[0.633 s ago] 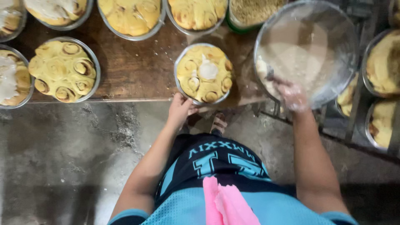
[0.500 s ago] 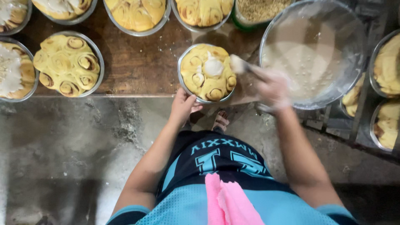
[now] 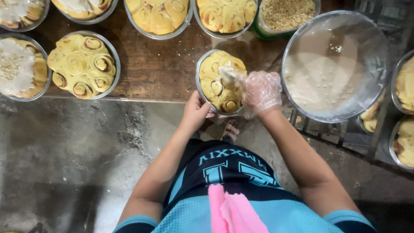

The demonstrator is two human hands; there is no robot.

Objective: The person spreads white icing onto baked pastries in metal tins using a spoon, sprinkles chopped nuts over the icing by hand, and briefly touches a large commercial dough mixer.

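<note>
A round foil pan of golden cinnamon rolls (image 3: pixel 215 82) sits at the near edge of the wooden table (image 3: pixel 155 64). My left hand (image 3: pixel 196 113) grips the pan's near left rim. My right hand (image 3: pixel 260 89), in a clear plastic glove, holds a spoon (image 3: pixel 227 75) over the rolls and lays white icing on them. To the right stands a large clear bowl of pale icing (image 3: pixel 332 69).
More pans of rolls line the table: a plain one (image 3: pixel 83 64), an iced one (image 3: pixel 17 67) at far left, others along the back (image 3: pixel 160 16). A tub of crumbs (image 3: pixel 288 15) stands behind the bowl. Further pans (image 3: pixel 403 86) rest on a wire rack right. Concrete floor below.
My right hand has come out of the icing bowl and moved left over the pan with a spoonful of icing. My left hand has stayed on the pan's rim.
</note>
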